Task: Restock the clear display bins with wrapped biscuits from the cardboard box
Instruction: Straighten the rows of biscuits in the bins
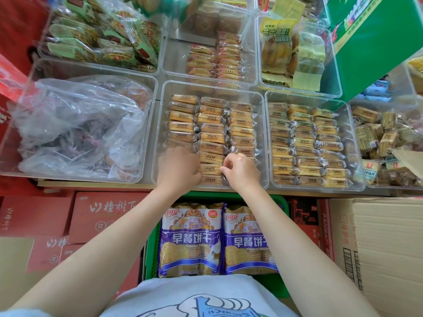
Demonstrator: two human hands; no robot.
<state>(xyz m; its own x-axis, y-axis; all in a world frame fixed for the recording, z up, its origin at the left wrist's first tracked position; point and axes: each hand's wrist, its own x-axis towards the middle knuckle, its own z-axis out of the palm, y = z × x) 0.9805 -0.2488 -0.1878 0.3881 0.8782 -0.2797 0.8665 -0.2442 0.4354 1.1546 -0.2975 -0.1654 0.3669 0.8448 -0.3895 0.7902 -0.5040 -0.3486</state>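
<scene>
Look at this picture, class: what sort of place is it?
Probably a snack shop or grocery stall. Clear bins hold rows of wrapped biscuits, red cartons are stacked below, and both hands are arranging packs.

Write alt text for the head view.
Both hands, left hand and right hand, reach into the middle clear bin, tucking wrapped biscuits into three neat rows. More filled bins surround it; purple biscuit bags sit in a green crate below.
</scene>
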